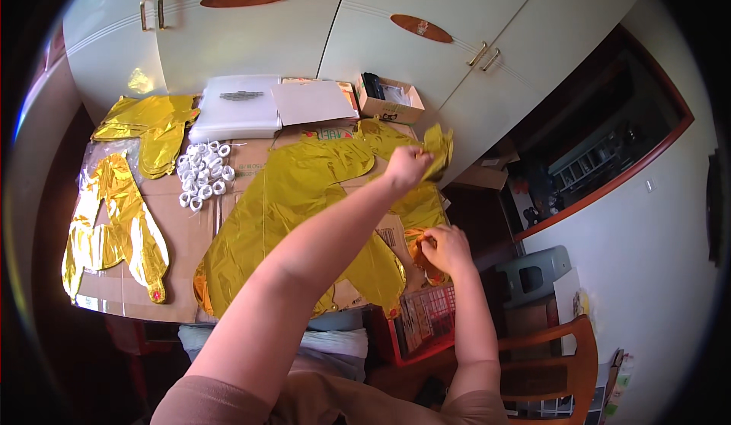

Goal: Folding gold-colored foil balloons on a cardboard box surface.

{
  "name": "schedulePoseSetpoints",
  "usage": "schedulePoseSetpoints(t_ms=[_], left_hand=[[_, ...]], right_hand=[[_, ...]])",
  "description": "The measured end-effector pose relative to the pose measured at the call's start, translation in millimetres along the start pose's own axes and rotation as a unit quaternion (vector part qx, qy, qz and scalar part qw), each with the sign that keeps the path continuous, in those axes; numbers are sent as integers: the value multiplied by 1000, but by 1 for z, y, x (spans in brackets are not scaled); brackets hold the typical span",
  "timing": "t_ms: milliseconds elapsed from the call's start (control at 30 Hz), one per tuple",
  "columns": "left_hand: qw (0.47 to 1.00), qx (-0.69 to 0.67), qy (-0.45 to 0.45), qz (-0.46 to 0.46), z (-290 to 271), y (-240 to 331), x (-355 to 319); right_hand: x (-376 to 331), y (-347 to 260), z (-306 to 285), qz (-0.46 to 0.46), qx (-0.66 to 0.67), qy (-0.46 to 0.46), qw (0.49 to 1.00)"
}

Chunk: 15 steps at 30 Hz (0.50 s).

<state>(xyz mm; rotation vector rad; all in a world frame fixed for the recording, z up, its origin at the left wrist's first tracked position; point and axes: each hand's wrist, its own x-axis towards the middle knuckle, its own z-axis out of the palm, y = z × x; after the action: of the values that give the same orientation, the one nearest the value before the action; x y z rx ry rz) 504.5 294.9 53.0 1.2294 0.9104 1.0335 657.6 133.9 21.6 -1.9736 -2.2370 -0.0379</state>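
Observation:
Across the cardboard-covered table lie flat, uninflated gold foil balloons. A large gold foil balloon (259, 204) spreads under my left forearm. My left hand (409, 168) reaches over to the table's right side, its fingers closed on the crumpled upper end of another gold foil balloon (421, 206). Nearer to me, my right hand (448, 248) pinches the lower end of that balloon, where the foil shows orange. The foil between the two hands hangs by the table's right edge. Part of the large balloon is hidden behind my arm.
At the left lie an A-shaped gold balloon (114, 227) and stacked gold balloons (156, 124). White ribbon rolls (204, 174) sit in a pile beside a clear plastic stack (234, 109). A small carton (392, 104) stands at the back. A red crate (426, 322) and wooden chair (582, 356) are below right.

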Motion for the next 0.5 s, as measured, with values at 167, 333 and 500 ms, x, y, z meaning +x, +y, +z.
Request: schedulePoseSetpoints(t_ms=[167,333,500], left_hand=[[999,23,-1,28,-17,38,32],[998,-45,11,50,-44,46,61],[993,-73,24,94,-63,96,84]], right_hand=[[76,16,10,-31,64,139,988],[149,6,60,6,9,113,994],[153,-3,77,54,-37,105,992]])
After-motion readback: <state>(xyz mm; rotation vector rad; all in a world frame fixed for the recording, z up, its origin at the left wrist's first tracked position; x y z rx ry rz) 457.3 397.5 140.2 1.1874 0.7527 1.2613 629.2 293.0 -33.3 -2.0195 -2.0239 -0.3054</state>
